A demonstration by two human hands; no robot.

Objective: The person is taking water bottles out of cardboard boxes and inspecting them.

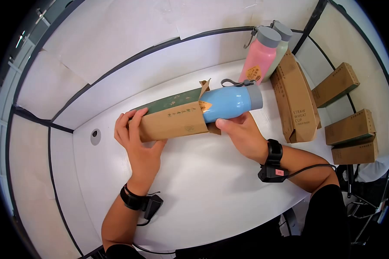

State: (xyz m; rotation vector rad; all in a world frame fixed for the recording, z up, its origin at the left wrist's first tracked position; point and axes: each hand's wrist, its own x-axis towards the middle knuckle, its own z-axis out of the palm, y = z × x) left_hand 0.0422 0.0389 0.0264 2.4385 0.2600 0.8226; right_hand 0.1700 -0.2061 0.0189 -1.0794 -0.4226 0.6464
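Observation:
My left hand (138,131) is wrapped round the closed end of a brown and green cardboard box (173,121), held tilted above the white table. A blue bottle (227,103) with a grey cap and grey strap sticks out of the box's open right end. Its lower part is hidden inside the box. My right hand (243,134) grips the bottle from below, the thumb lying against its near side and the other fingers mostly hidden behind it. Torn-looking flaps stand out around the box's opening.
Behind on the right stand a pink bottle (260,56) and a pale green bottle (281,49). Beside them lies a larger brown carton (294,99). Several small brown boxes (349,126) sit farther right. White panels wall the table (194,185), which has a round cable hole (95,137).

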